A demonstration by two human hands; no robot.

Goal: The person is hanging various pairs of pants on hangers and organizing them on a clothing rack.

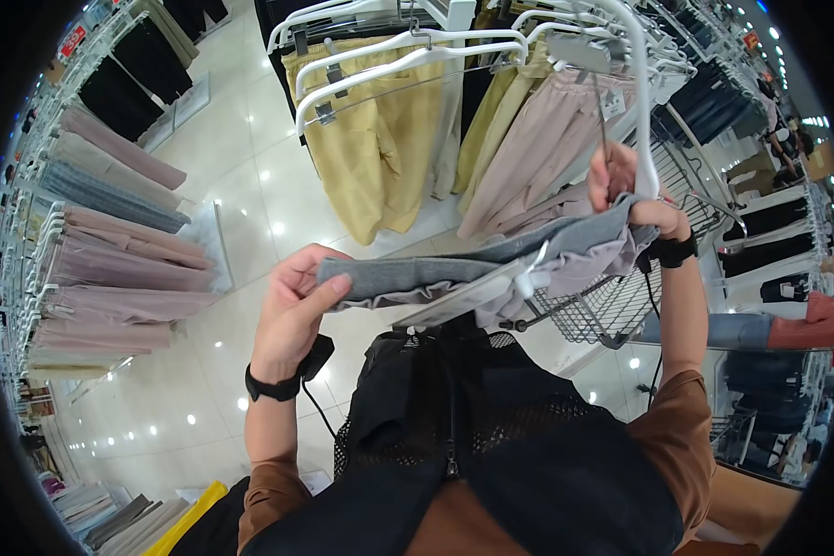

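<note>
A pair of trousers with a grey waistband and pale lavender gathered cloth is stretched sideways in front of my chest. My left hand pinches one end of the waistband, thumb on top. At the other end, my right hand is closed round the waistband and the end of a white hanger, which stands upright above it. A pale card-like tag hangs below the waistband. The trouser legs are mostly hidden.
Yellow trousers and pink trousers hang on the rack straight ahead. A wire shopping cart stands at my right. More racks of trousers line the left, and others the right. The floor is shiny tile.
</note>
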